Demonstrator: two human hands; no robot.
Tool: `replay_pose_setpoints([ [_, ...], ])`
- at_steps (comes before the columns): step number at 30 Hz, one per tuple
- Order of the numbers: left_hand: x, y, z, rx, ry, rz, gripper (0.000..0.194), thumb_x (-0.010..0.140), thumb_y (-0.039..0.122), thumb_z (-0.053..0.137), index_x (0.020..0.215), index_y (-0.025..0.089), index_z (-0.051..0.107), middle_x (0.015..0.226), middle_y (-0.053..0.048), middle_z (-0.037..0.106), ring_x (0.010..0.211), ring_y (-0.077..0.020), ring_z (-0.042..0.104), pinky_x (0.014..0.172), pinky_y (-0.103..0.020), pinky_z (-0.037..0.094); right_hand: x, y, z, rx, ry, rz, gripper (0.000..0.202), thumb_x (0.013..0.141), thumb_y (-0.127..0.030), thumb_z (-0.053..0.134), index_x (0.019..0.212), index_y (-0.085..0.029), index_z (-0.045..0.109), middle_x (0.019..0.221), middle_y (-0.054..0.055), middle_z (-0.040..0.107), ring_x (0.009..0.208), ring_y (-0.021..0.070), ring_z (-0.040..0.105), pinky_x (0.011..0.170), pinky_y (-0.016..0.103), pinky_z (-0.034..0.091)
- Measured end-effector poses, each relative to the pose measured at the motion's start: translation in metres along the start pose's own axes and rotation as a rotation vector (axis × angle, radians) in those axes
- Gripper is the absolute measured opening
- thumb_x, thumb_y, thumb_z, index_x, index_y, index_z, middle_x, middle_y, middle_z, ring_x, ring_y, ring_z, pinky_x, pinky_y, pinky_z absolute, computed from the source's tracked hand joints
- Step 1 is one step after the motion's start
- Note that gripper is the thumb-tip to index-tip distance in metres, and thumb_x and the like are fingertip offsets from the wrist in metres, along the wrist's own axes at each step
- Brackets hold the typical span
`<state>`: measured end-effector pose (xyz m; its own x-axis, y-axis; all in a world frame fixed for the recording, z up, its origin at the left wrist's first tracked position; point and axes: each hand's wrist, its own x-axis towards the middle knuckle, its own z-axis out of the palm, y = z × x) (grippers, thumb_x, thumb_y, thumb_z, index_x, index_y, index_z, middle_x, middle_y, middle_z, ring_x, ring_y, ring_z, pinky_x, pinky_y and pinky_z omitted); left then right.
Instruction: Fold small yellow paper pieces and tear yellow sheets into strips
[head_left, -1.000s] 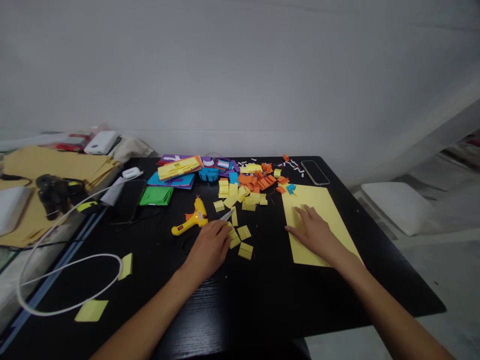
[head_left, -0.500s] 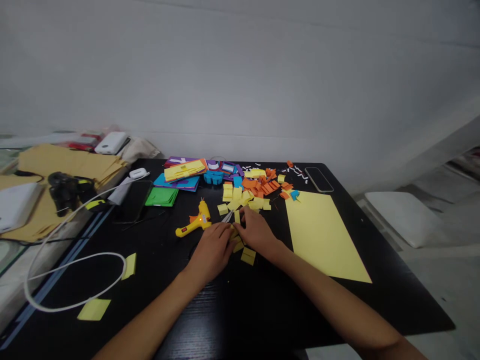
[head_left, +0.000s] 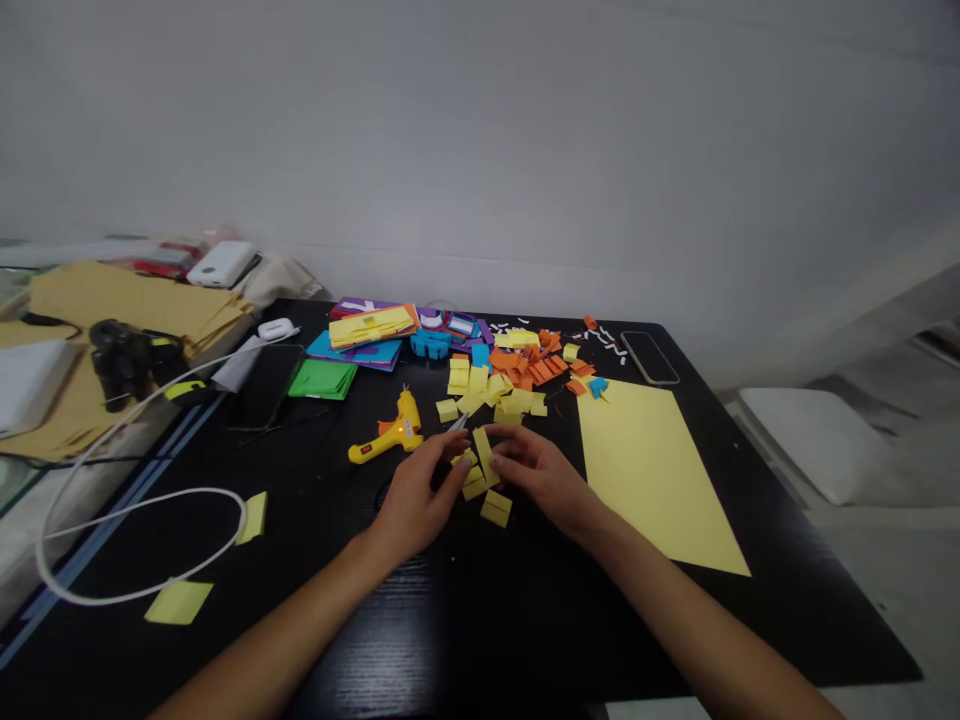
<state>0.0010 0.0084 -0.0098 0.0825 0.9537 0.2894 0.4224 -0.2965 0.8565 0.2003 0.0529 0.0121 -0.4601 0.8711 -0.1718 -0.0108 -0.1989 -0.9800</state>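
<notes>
My right hand (head_left: 544, 478) pinches a narrow folded strip of yellow paper (head_left: 484, 455) between thumb and fingers, the strip standing tilted. Opposite it, my left hand (head_left: 418, 495) is curved with thumb and fingers apart, its tips close to small yellow paper pieces (head_left: 474, 486). One creased yellow piece (head_left: 496, 508) lies on the black table just below the hands. Scissors (head_left: 459, 422) show only their blade tips, the rest being hidden behind my left hand. To the left of them lies a yellow glue gun (head_left: 390, 430).
Orange folded pieces (head_left: 529, 367) and more yellow ones (head_left: 517, 402) are heaped beyond my hands. A large yellow sheet (head_left: 660, 470) lies right, below a phone (head_left: 649, 357). Green paper (head_left: 322, 379), stacked coloured paper (head_left: 371, 327) and a looping white cable (head_left: 142, 497) are leftward.
My hands have drawn slightly apart. The yellow strip in my right hand now stands clear between them. The view has shifted a little.
</notes>
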Motion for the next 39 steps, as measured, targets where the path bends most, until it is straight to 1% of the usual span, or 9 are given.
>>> replay_pose_setpoints([
  [5,0.003,0.013,0.002,-0.356,-0.105,-0.223,0.029,0.096,0.037,0.061,0.117,0.018,0.068,0.109,-0.008,0.078,0.097,-0.0218,0.075,0.085,-0.035,0.061,-0.014,0.01,0.0,0.025,-0.037,0.031,0.039,0.082,-0.04,0.08,0.114,-0.02,0.068,0.09,0.001,0.071,0.082,0.0155,0.069,0.079,0.029,0.055],
  [11,0.003,0.012,0.003,-0.424,-0.098,-0.33,0.021,0.085,0.036,0.076,0.087,0.017,0.065,0.066,0.004,0.063,0.061,-0.0115,0.061,0.061,-0.023,0.051,-0.015,0.019,0.001,-0.027,0.004,0.016,0.03,0.084,-0.045,0.078,0.094,-0.018,0.069,0.086,0.002,0.071,0.076,0.0158,0.067,0.075,0.03,0.055],
  [17,0.002,0.011,0.003,-0.426,-0.074,-0.364,0.021,0.082,0.032,0.078,0.084,0.017,0.064,0.065,0.003,0.064,0.059,-0.0095,0.058,0.06,-0.02,0.049,-0.017,0.027,0.008,0.122,0.02,0.015,0.038,0.069,-0.041,0.091,0.09,-0.02,0.067,0.083,-0.001,0.071,0.073,0.0148,0.069,0.074,0.03,0.057],
  [20,0.002,0.01,0.004,-0.414,-0.056,-0.352,0.02,0.082,0.03,0.078,0.083,0.017,0.064,0.065,0.003,0.064,0.059,-0.0095,0.059,0.059,-0.02,0.048,-0.017,0.031,0.01,0.158,0.044,0.029,0.036,0.068,-0.039,0.092,0.088,-0.02,0.068,0.081,-0.001,0.072,0.069,0.0148,0.069,0.071,0.031,0.058],
  [24,0.0,0.008,0.004,-0.421,-0.024,-0.336,0.019,0.085,0.03,0.075,0.096,0.017,0.067,0.071,0.002,0.066,0.062,-0.011,0.064,0.063,-0.022,0.053,-0.016,0.029,0.007,0.128,0.09,0.031,0.034,0.069,-0.039,0.091,0.089,-0.019,0.071,0.081,0.001,0.074,0.07,0.0154,0.069,0.068,0.03,0.058],
  [27,-0.001,0.006,0.002,-0.339,-0.015,-0.296,0.019,0.09,0.03,0.07,0.102,0.017,0.069,0.075,0.001,0.068,0.067,-0.0119,0.066,0.067,-0.023,0.055,-0.012,0.022,-0.005,0.051,0.2,-0.004,0.034,0.071,-0.04,0.089,0.09,-0.019,0.072,0.083,0.002,0.075,0.072,0.0168,0.07,0.068,0.03,0.058],
  [30,-0.003,0.005,0.001,-0.231,-0.027,-0.231,0.017,0.092,0.03,0.067,0.104,0.017,0.07,0.077,0.0,0.07,0.067,-0.0121,0.066,0.065,-0.023,0.054,-0.004,0.017,-0.026,-0.058,0.393,-0.1,0.034,0.074,-0.044,0.085,0.092,-0.019,0.071,0.09,0.005,0.076,0.079,0.0204,0.071,0.071,0.034,0.06],
  [35,-0.004,0.004,0.001,-0.067,-0.079,-0.129,0.017,0.095,0.029,0.063,0.104,0.018,0.07,0.077,0.0,0.071,0.069,-0.0131,0.067,0.068,-0.023,0.053,0.005,0.017,-0.053,-0.296,0.678,-0.154,0.056,0.077,-0.046,0.078,0.123,-0.018,0.062,0.125,0.017,0.071,0.116,0.0317,0.068,0.094,0.049,0.059],
  [39,-0.004,0.004,0.001,-0.018,-0.094,-0.082,0.016,0.096,0.029,0.06,0.104,0.018,0.07,0.077,0.001,0.07,0.069,-0.0129,0.066,0.068,-0.023,0.053,-0.009,0.013,-0.073,-0.651,0.68,-0.155,0.056,0.083,-0.046,0.069,0.132,-0.019,0.059,0.139,0.017,0.063,0.13,0.0345,0.06,0.109,0.055,0.05],
])
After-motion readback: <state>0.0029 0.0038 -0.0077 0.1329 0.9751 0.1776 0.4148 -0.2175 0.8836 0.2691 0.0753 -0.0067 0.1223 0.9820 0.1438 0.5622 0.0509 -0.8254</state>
